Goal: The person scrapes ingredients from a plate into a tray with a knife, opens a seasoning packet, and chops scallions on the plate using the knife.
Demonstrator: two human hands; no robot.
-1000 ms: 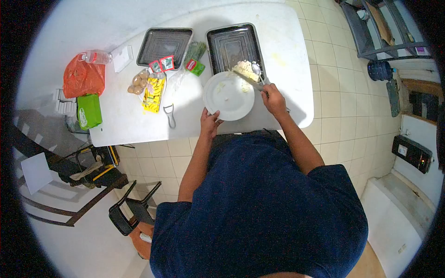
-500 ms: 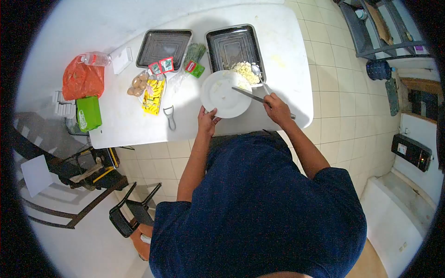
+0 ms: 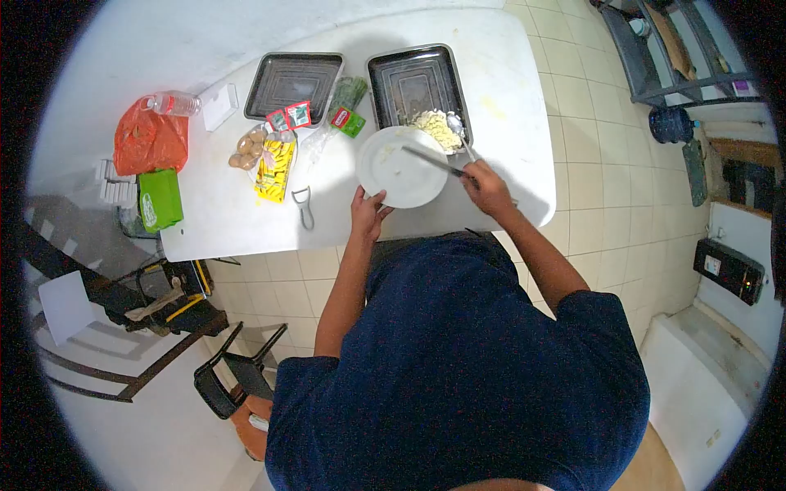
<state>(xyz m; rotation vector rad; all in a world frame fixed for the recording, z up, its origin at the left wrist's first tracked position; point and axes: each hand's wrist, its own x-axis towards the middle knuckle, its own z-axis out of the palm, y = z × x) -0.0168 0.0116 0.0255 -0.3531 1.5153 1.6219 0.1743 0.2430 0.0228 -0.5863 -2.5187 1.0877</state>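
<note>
My left hand [image 3: 370,214] grips the near edge of a white plate [image 3: 393,182], which is held by the near edge of a dark baking tray [image 3: 409,69]. A few small pale bits lie on the plate. In my right hand [image 3: 487,188] is a knife [image 3: 430,159], its blade reaching over the plate's right side. Pale chopped food [image 3: 434,129] sits heaped in the tray's near right corner, partly behind the plate. A spoon [image 3: 458,131] rests on that heap, its handle running towards my right hand; whether my fingers touch it I cannot tell.
Left on the white table [image 3: 246,221] are a second tray [image 3: 291,82], a peeler [image 3: 303,207], a yellow packet [image 3: 274,172], eggs [image 3: 248,147], green vegetables [image 3: 348,92], a red bag [image 3: 151,139] and a bottle [image 3: 173,103]. A dark chair [image 3: 237,376] stands behind me at left.
The knife has shifted slightly left over the plate, and its angle has changed a little. My right hand has moved slightly left and up. My left hand keeps holding the plate.
</note>
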